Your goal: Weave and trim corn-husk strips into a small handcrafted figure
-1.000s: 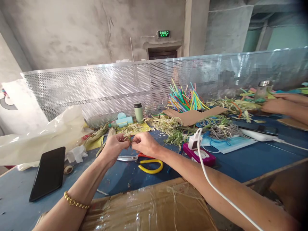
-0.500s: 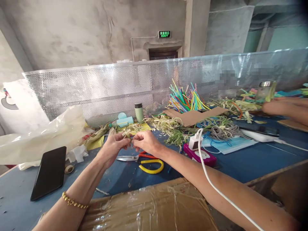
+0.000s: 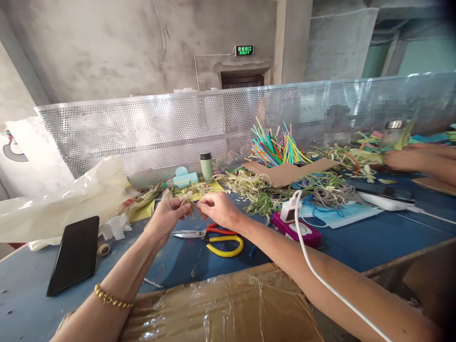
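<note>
Above the blue table, my left hand (image 3: pixel 170 214) pinches a small bunch of dry, pale-green plant strands (image 3: pixel 193 209) between thumb and fingers. Close beside it my right hand (image 3: pixel 219 210) is closed in a pinch at the bunch's right side; what lies between its fingertips is too small to make out. Under the hands lie scissors (image 3: pixel 208 233) with a red and a yellow handle, blades toward the left. Behind them, loose plant strips (image 3: pixel 199 188) are scattered on yellow paper.
A black phone (image 3: pixel 74 254) lies at left, beside plastic sheeting (image 3: pixel 89 194). A taped cardboard box (image 3: pixel 221 308) is in front. To the right are a purple power strip (image 3: pixel 302 232), white cable, blue mask (image 3: pixel 342 213) and a co-worker's hands (image 3: pixel 402 160). Behind stand a green bottle (image 3: pixel 206 167) and coloured sticks (image 3: pixel 274 145).
My fingertips have drawn slightly apart, the left hand shifting a little left and the bunch showing more between them. The scissors and other things lie as before.
</note>
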Available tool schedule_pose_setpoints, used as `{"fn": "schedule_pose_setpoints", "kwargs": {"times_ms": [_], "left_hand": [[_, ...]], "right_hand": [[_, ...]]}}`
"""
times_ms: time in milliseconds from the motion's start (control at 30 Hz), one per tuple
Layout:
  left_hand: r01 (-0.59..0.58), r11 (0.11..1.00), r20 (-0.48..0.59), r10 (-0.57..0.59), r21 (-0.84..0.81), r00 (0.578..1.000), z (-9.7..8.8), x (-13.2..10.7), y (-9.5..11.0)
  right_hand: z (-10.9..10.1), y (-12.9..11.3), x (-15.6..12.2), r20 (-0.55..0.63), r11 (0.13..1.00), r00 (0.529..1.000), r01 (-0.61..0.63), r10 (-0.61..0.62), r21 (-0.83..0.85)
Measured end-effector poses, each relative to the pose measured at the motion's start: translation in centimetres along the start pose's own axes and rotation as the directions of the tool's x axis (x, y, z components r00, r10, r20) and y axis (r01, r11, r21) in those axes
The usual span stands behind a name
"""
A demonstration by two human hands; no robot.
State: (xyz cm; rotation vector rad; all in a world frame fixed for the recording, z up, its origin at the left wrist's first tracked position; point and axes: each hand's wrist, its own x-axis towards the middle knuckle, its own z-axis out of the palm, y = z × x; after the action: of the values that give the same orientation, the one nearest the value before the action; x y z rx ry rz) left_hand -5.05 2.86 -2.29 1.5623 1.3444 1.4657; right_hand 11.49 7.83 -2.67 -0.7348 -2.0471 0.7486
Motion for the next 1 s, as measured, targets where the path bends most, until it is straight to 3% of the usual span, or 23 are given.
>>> {"fn": "schedule_pose_setpoints", "kwargs": {"times_ms": [100, 333, 500, 600, 767, 1000], "left_hand": [[-0.010, 0.999, 0.013, 0.009, 0.035, 1.000, 0.0, 0.1, -0.1], [-0.020, 0.984, 0.135, -0.004, 0.179, 0.991, -0.1, 0.0, -0.2], [-0.036, 0.983, 0.145, 0.010, 0.180, 0.989, -0.3, 0.1, 0.1], [-0.021, 0.990, 0.102, 0.007, 0.139, 0.995, -0.5, 0.1, 0.3], [0.018, 0.992, 0.011, -0.019, 0.123, 1.000, -0.5, 0.0, 0.5], [0.020, 0.987, -0.097, -0.005, 0.158, 0.995, 0.6, 0.1, 0.0]], "right_hand": [[0.1, 0.2, 0.0, 0.000, 1.000, 1.000, 0.001, -0.001, -0.018], [0.3, 0.4, 0.1, -0.128, 0.926, 0.978, 0.111, -0.167, -0.360], [0.1, 0.7, 0.2, -0.129, 0.921, 0.978, 0.104, -0.164, -0.376], [-0.5, 0.8, 0.5, -0.102, 0.943, 0.988, 0.078, -0.117, -0.324], [-1.4, 0.9, 0.8, 0.072, 0.985, 0.997, -0.028, 0.041, -0.172], [-1.0, 0.5, 1.0, 0.035, 0.972, 0.988, -0.145, 0.153, -0.184]]}}
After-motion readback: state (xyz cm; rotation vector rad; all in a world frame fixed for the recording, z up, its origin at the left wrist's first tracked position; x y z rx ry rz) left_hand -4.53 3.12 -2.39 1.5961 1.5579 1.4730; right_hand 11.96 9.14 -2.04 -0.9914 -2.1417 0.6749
